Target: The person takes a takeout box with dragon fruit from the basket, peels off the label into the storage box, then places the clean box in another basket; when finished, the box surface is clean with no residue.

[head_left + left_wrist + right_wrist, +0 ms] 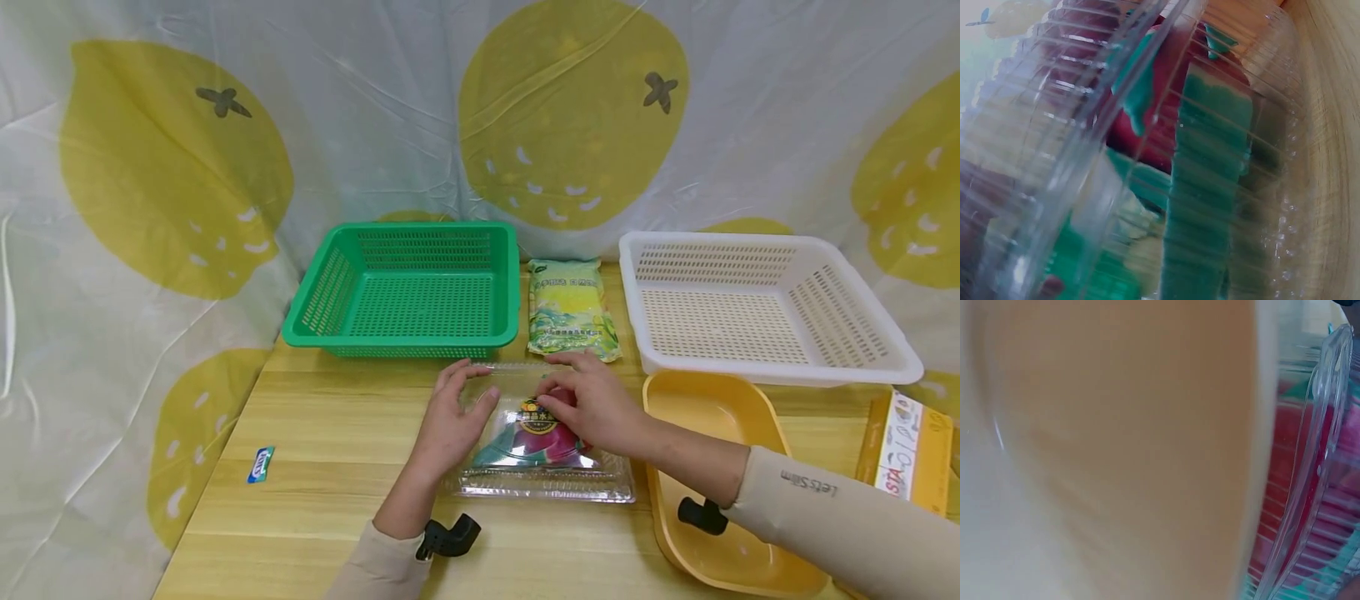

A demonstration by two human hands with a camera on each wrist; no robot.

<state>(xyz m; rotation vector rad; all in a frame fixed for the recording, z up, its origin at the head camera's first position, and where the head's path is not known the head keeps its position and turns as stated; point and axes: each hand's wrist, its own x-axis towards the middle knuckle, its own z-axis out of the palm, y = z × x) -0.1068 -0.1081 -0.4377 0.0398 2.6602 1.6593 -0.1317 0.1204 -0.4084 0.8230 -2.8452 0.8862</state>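
A clear plastic clamshell box [487,481] lies on the wooden table in the head view, its lid over red and green pieces. A black and gold label [538,419] sits on top. My left hand [453,421] rests at the box's left side, thumb over the lid. My right hand [592,404] touches the lid from the right, fingertips beside the label; whether they pinch anything is unclear. In the left wrist view, green and red pieces [1210,144] show through the ribbed wall. The right wrist view shows part of the clear box [1310,475] beyond a blurred orange tub wall [1135,437].
Behind stand a green basket [420,312] and a white basket [720,325], with a yellow-green packet [573,308] between them. Under my right forearm is an orange tub [705,408]. An orange and white box [903,454] lies far right, a small blue-green packet [261,464] left.
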